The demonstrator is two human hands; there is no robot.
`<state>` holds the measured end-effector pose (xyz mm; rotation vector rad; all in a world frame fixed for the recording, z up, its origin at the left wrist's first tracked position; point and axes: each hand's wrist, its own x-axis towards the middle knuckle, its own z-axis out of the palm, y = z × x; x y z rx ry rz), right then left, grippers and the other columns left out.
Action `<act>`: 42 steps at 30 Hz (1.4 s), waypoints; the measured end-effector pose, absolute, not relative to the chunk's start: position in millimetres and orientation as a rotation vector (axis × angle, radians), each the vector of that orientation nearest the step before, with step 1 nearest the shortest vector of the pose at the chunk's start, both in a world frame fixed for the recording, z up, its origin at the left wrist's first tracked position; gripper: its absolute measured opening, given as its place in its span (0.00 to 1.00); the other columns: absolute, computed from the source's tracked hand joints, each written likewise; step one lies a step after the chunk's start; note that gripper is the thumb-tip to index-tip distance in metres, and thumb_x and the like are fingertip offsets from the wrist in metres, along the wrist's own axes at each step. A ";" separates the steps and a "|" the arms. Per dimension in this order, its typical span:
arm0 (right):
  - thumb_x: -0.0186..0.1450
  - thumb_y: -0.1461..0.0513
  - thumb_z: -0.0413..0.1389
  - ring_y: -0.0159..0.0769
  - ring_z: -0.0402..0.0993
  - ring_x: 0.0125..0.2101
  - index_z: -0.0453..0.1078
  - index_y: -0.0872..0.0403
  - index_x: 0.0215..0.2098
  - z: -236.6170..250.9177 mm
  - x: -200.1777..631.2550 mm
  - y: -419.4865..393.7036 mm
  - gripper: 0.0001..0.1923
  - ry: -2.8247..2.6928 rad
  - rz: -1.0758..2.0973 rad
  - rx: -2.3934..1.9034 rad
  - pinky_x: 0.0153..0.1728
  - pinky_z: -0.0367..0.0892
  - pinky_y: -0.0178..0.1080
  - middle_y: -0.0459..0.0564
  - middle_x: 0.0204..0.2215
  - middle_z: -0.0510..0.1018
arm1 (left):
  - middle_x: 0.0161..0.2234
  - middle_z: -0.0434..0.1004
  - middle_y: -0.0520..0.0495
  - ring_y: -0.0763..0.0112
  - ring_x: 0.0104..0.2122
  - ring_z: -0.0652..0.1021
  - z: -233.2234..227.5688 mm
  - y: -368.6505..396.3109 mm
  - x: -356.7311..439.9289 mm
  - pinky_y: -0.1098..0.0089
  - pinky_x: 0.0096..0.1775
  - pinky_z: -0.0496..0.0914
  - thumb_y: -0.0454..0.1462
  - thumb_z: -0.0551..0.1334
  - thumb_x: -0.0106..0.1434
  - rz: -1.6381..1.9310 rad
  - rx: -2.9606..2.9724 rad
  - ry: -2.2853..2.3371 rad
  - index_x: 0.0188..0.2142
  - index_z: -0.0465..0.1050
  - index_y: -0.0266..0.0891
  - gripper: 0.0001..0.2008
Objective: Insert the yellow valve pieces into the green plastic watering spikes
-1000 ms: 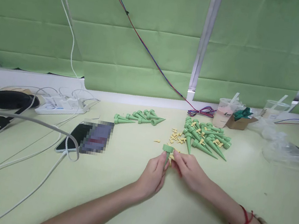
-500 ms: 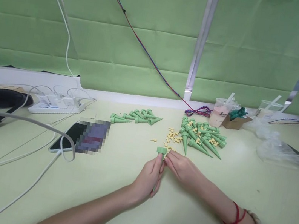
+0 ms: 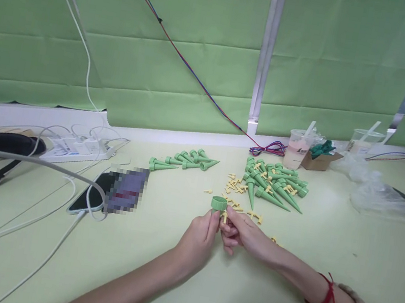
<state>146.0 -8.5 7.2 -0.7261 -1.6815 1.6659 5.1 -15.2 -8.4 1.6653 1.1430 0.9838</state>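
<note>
Two hands, left hand (image 3: 197, 238) and right hand (image 3: 246, 234), grip one green spike (image 3: 219, 205) over pale-green table (image 3: 155, 247).

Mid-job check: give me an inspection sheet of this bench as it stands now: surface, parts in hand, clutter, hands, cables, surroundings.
Surface: pale green table, flat.
Job's things: green spike held upright, cap end up; small yellow piece at its side; loose yellow pieces; large spike pile; smaller spike pile.
Clutter: phone, drink cup, cardboard box, plastic bags.
Hands: left hand grips the spike; right hand pinches the yellow piece.
Cables: white leads to power strip; red-blue wire.
Surroundings: green backdrop.
</note>
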 end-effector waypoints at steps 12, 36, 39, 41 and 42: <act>0.68 0.57 0.38 0.34 0.61 0.25 0.62 0.54 0.26 7.8 158.5 -1.9 0.18 -2.257 -0.002 -0.873 0.26 0.56 0.35 0.49 0.23 0.65 | 0.11 0.52 0.54 0.73 0.16 0.57 -10.5 -19.6 11.0 0.70 0.22 0.53 0.54 0.42 0.61 1.092 1.574 1.237 0.17 0.54 0.42 0.24; 0.65 0.47 0.37 0.27 0.59 0.16 0.63 0.55 0.23 13.1 152.7 -9.1 0.26 -1.847 1.062 -1.103 0.21 0.57 0.33 0.41 0.13 0.60 | 0.10 0.53 0.57 0.76 0.11 0.57 -7.4 -22.3 13.9 0.72 0.17 0.54 0.53 0.37 0.62 0.986 1.552 1.193 0.20 0.56 0.41 0.25; 0.65 0.52 0.43 0.30 0.64 0.23 0.65 0.55 0.34 12.2 159.1 -2.9 0.17 -2.108 0.333 -1.097 0.25 0.58 0.33 0.46 0.23 0.69 | 0.07 0.46 0.59 0.77 0.07 0.54 -3.0 -23.9 16.1 0.74 0.12 0.49 0.56 0.38 0.60 1.009 1.362 1.232 0.20 0.52 0.42 0.25; 0.66 0.54 0.43 0.34 0.67 0.29 0.64 0.55 0.37 13.0 164.0 2.8 0.15 -2.212 -0.023 -0.989 0.29 0.60 0.35 0.51 0.29 0.71 | 0.07 0.44 0.60 0.77 0.06 0.53 -1.1 -23.4 16.3 0.75 0.11 0.48 0.57 0.39 0.59 1.001 1.314 1.211 0.20 0.52 0.42 0.25; 0.67 0.55 0.43 0.36 0.67 0.32 0.64 0.56 0.37 13.7 166.2 5.4 0.15 -2.233 -0.161 -0.938 0.31 0.61 0.36 0.53 0.32 0.71 | 0.07 0.43 0.61 0.77 0.06 0.53 -0.4 -22.8 16.1 0.75 0.11 0.47 0.57 0.39 0.59 0.990 1.307 1.189 0.20 0.51 0.42 0.25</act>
